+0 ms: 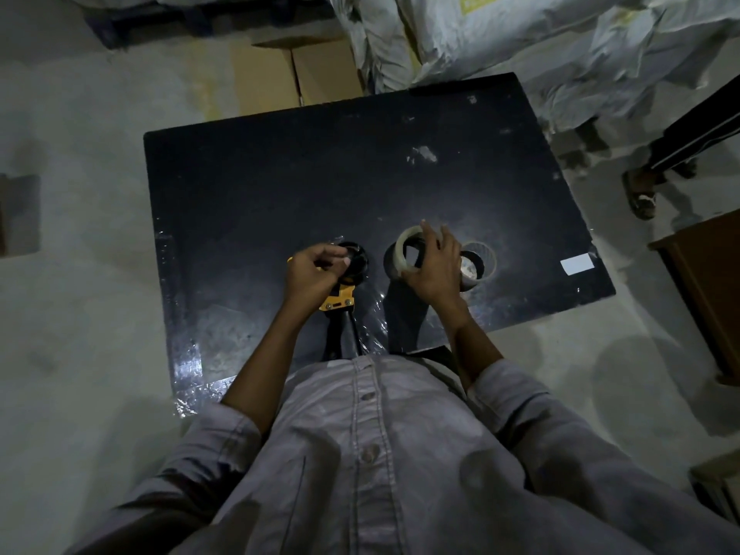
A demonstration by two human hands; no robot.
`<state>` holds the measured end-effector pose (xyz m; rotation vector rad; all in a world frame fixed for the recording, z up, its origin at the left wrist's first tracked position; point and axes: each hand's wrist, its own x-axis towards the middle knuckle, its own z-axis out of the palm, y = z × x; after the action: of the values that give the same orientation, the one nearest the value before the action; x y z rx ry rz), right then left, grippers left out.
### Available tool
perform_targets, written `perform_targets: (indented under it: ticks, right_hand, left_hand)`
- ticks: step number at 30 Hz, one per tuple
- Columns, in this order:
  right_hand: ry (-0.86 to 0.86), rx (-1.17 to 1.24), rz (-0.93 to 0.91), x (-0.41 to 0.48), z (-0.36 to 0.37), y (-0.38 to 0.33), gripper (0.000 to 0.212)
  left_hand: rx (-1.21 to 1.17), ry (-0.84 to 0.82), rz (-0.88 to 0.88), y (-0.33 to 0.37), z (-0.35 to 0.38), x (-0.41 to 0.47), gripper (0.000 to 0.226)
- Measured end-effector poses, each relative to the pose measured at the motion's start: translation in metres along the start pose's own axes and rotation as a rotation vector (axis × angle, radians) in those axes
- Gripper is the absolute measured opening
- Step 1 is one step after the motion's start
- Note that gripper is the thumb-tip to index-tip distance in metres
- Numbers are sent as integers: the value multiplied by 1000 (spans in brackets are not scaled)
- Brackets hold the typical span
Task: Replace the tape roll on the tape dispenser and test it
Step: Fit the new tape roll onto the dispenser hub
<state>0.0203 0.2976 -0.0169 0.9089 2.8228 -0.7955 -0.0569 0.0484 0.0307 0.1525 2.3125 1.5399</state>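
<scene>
A yellow and black tape dispenser [340, 300] lies on the black table [280, 186], its black handle pointing toward me. My left hand [310, 274] is closed on its upper part, next to the black round hub [356, 258]. My right hand [434, 270] holds a clear tape roll [402, 250] tilted on edge just above the table, fingers over its rim. Right beside that hand, another tape roll [478, 262] stands on the table, partly hidden by the hand.
A white label [576, 263] sticks near the table's right edge. Strips of clear tape [188, 362] shine on the table's near left. Cardboard boxes [296, 74] and white sacks [480, 34] lie beyond the table. Another person's foot [640, 194] stands at the right, near a wooden cabinet [704, 282].
</scene>
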Motion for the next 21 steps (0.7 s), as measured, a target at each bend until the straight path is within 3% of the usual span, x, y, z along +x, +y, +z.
perform_targets:
  ticks: [7, 13, 18, 21]
  right_hand:
    - [54, 157, 1, -4, -13, -12, 117]
    - [117, 333, -306, -29, -37, -55, 111]
    - [76, 377, -502, -48, -55, -90, 109]
    - [11, 404, -578, -53, -65, -93, 111]
  left_hand:
    - [-14, -20, -26, -2, 3, 2, 16]
    - [-243, 0, -119, 13, 4, 2, 37]
    - [-645, -91, -315, 32, -10, 2, 42]
    - [-685, -87, -370, 33, -22, 2, 46]
